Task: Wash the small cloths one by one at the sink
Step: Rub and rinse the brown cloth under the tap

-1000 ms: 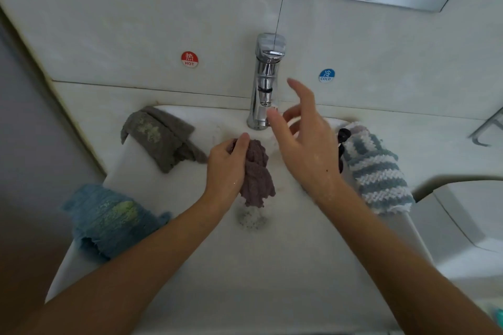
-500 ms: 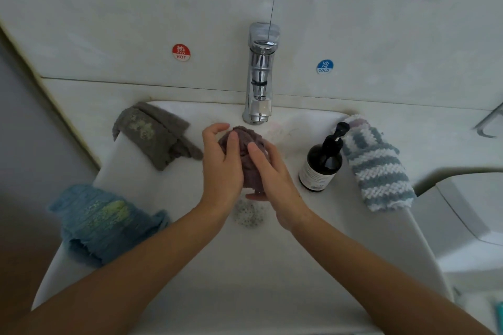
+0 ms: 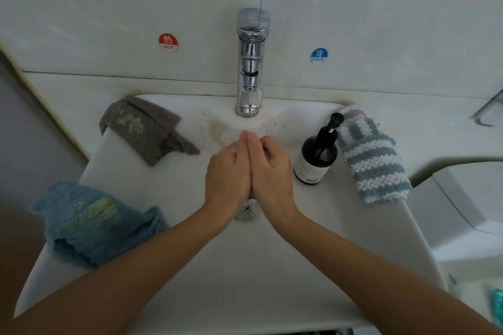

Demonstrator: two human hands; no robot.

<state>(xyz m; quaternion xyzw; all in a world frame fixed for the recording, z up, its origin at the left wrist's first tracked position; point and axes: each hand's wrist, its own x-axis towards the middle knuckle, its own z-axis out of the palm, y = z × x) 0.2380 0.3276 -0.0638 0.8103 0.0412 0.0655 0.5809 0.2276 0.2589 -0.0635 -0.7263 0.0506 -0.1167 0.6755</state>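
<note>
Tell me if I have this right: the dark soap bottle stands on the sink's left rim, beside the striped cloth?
Not quite. The head view shows the dark soap bottle on the sink's right rim, beside the striped cloth.

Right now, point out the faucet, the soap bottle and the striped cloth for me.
faucet (image 3: 249, 68), head view, on the chrome column below the handle.
soap bottle (image 3: 317, 159), head view, on the dark body above the label.
striped cloth (image 3: 374, 156), head view, on the middle of its knitted stripes.
</note>
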